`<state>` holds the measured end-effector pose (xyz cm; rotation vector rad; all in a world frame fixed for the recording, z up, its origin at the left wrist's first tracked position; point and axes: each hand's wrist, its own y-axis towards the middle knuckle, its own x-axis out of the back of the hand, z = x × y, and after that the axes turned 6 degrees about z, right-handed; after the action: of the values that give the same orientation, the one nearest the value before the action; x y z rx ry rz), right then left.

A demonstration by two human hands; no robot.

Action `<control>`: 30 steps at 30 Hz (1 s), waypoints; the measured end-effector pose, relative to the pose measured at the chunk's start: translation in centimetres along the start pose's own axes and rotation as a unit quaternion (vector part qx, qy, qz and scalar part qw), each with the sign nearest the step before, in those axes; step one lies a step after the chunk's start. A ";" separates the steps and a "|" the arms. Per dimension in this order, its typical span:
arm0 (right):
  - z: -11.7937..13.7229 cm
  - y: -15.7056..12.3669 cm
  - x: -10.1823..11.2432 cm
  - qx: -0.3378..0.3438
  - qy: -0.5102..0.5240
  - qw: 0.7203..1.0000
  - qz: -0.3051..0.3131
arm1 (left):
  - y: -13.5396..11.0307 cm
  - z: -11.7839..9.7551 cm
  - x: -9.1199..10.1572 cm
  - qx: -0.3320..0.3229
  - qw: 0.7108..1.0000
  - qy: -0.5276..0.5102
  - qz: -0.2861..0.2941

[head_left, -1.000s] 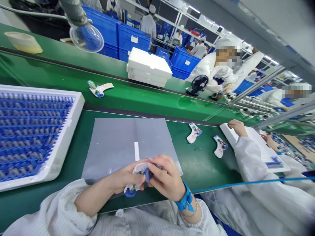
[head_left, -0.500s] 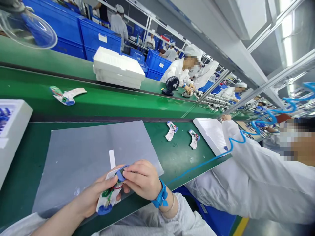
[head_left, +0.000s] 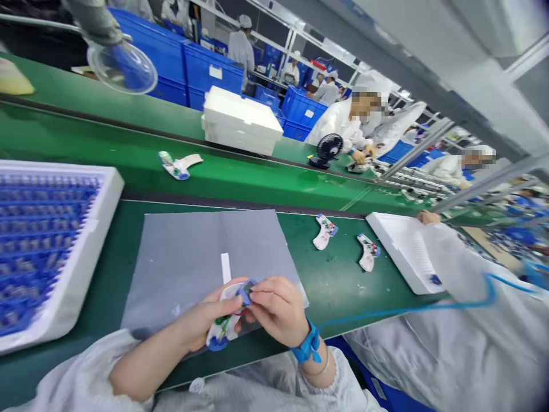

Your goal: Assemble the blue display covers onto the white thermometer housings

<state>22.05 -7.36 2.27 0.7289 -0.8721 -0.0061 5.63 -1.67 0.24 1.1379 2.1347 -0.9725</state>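
My left hand point(head_left: 203, 317) is closed around a curved white plastic shell point(head_left: 231, 327) with a green circuit board, red and green wires and a blue piece at its lower end. At the shell's upper end sits a small blue part with a dark face point(head_left: 246, 292). The fingertips of my right hand point(head_left: 278, 309), which wears a blue wrist strap, pinch this part from the right, while my left thumb presses by it. Both hands are over the front edge of a grey mat point(head_left: 193, 246), near a white strip point(head_left: 225, 268). Fingers partly hide the shell.
On the left stands a white foam tray point(head_left: 100, 229) of blue parts. Two similar shells point(head_left: 325, 232) point(head_left: 368, 253) lie right of the mat, another point(head_left: 180, 166) on the green belt. A co-worker's sleeve point(head_left: 458, 252) is beside a white tray point(head_left: 397, 246) at right; a blue air hose point(head_left: 386, 312) crosses there.
The view has swung left, so things appear farther right and more of the left tray shows. Both hands keep their grip on the shell and its blue part, with little finger movement.
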 end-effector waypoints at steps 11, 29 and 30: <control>-0.7 -0.1 0.3 -0.262 0.264 0.926 0.060 | -0.2 -0.6 -0.1 -0.215 0.838 0.491 -0.103; -0.3 0.2 0.7 -0.307 0.232 0.915 0.120 | 0.3 0.9 0.9 -0.226 0.680 0.683 -0.138; -0.1 0.2 0.7 -0.301 0.201 0.924 0.125 | 0.3 1.2 1.1 -0.228 0.652 0.707 -0.151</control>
<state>22.46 -7.34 2.84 0.0276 -0.5143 0.0973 5.45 -1.95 -1.39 1.4329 3.4700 0.8324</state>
